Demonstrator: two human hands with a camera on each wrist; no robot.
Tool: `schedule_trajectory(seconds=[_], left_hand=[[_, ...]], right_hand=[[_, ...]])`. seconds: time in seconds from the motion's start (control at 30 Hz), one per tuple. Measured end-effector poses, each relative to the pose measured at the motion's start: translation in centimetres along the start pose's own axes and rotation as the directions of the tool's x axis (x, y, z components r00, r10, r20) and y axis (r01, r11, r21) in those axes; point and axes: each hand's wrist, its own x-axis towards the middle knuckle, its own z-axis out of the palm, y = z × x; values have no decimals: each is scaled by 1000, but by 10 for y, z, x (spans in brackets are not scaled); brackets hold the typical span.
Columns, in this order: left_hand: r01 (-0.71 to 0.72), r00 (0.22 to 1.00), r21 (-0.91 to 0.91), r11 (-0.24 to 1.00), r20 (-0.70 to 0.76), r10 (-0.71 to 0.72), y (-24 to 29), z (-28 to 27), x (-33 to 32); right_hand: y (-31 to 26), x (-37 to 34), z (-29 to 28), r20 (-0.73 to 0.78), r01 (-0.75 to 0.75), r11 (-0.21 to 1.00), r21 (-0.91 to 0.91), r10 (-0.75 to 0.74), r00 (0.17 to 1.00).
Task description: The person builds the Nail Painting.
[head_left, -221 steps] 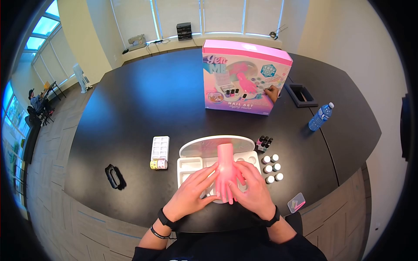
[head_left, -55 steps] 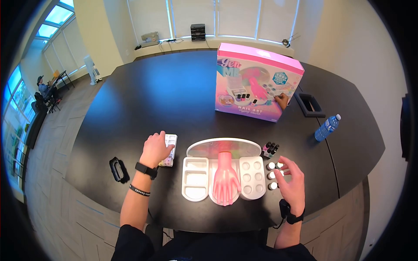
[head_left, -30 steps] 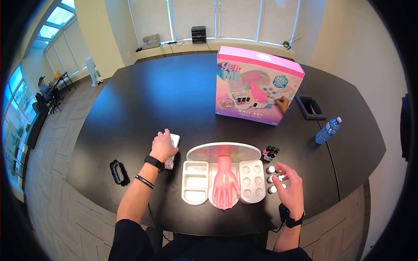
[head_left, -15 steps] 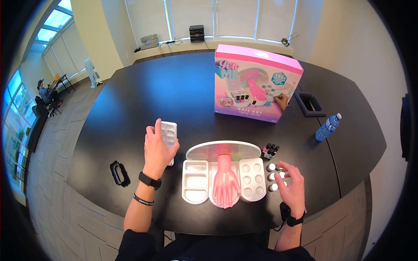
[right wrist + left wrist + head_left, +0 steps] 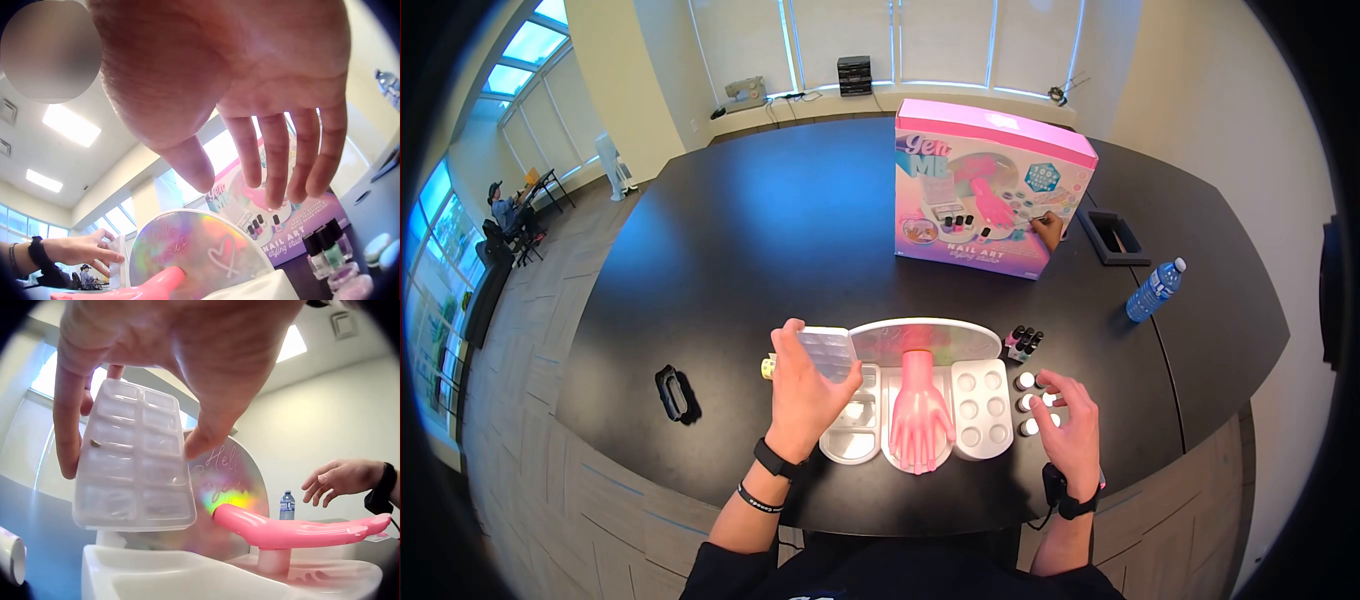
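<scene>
My left hand (image 5: 805,405) grips the white case with small compartments (image 5: 828,350) by its sides, thumb on one side and fingers on the other. In the left wrist view the case (image 5: 137,456) is tilted up above the white tray's left section (image 5: 144,575). The pink model hand (image 5: 918,420) lies palm down in the middle of the tray, before the mirror (image 5: 870,342). My right hand (image 5: 1072,430) hovers by the white-capped jars (image 5: 1027,403), fingers loosely bent, holding nothing; in the right wrist view its fingers (image 5: 275,162) hang apart.
Small dark-capped bottles (image 5: 1024,343) stand right of the mirror. A yellow roll (image 5: 768,367) lies left of the tray, a black band (image 5: 671,394) farther left. Behind stand a pink box (image 5: 990,190) and a water bottle (image 5: 1155,290). A person sits far off at the left.
My left hand has lifted the case and brought it right and nearer, over the tray's left section, uncovering the yellow roll. Earlier both hands were at the model hand; my right has since moved beside the jars.
</scene>
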Motion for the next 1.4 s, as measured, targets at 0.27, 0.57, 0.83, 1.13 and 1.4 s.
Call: schedule_trajectory(seconds=[0.27, 0.57, 0.83, 1.13, 1.4], left_hand=[[-15, 1000, 6, 1000, 15, 15, 7, 17, -7], [-20, 1000, 24, 999, 17, 20, 6, 26, -11], [-31, 999, 53, 998, 44, 29, 4, 31, -13], [-15, 996, 73, 997, 93, 8, 2, 33, -13], [-11, 993, 78, 997, 119, 2, 3, 30, -13]], right_hand=[[0, -3, -1, -4, -6, 1000, 22, 6, 1000], [-1, -4, -2, 6, -5, 1000, 11, 5, 1000], [1, -4, -1, 8, -7, 1000, 12, 7, 1000], [3, -4, -1, 21, -13, 1000, 8, 13, 1000], [3, -4, -1, 31, -12, 1000, -1, 12, 999]])
